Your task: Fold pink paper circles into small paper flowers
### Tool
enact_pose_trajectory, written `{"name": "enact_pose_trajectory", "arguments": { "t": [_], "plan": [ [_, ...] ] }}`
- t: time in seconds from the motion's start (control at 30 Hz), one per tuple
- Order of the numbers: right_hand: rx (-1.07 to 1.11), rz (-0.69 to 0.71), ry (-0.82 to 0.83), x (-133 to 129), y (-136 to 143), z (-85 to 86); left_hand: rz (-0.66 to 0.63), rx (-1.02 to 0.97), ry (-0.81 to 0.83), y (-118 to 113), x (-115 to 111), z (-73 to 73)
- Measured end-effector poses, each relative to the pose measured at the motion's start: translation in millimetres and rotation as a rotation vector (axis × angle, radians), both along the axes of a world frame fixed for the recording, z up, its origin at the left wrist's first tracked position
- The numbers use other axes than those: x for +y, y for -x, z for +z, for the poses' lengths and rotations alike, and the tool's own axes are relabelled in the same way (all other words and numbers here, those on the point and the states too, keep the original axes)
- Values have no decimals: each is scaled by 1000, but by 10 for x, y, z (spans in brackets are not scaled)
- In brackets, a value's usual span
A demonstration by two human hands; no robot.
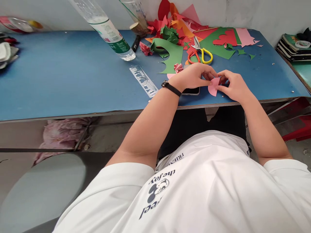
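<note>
blue table (73, 74) | pale wall (54, 14) behind | left fingers (206, 83), right fingers (223, 88) both pinching pink paper (213, 88)

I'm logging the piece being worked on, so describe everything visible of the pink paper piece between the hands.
The pink paper piece is plain and thin, paper by its look, and roughly a half-disc: its rounded edge faces left and down in the picture, a straighter edge runs along the right. It is held near the front edge of the blue table, pinched by the fingers of the left hand and right hand. Fingers cover parts of it; whether it is folded cannot be told.
</note>
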State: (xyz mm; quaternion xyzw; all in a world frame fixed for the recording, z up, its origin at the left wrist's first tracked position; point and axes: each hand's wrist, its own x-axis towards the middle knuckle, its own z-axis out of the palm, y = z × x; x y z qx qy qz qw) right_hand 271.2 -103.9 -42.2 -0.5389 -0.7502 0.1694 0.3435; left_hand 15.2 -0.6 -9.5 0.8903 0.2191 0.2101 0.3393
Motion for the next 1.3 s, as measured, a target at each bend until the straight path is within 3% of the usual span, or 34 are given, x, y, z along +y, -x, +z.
{"name": "enact_pose_trajectory", "arguments": {
  "t": [0.1, 0.23, 0.5, 0.73, 0.93, 1.13, 1.3],
  "plan": [
    [117, 2, -36, 20, 10, -36, 11, -130, 14, -21, -35, -14],
    [166, -17, -106, 7, 68, -60, 123, -229, 44, -58, -65, -8],
    [244, -115, -201, 100, 74, -113, 46, -210, 185, -88, -15, -45],
    [211, -118, -203, 149, 97, -143, 224, -203, 98, -131, -72, -31],
    [166, -112, -261, 165, 26, -195, 273, -280, 157, -143, -53, -63],
    [156, -134, -296, 194, -26, -237, 139, -407, 243, -123, 58, -151],
    [133, -152, -285, 111, 34, -132, 30, -513, 253, -130, 160, -247]
  ]
}}
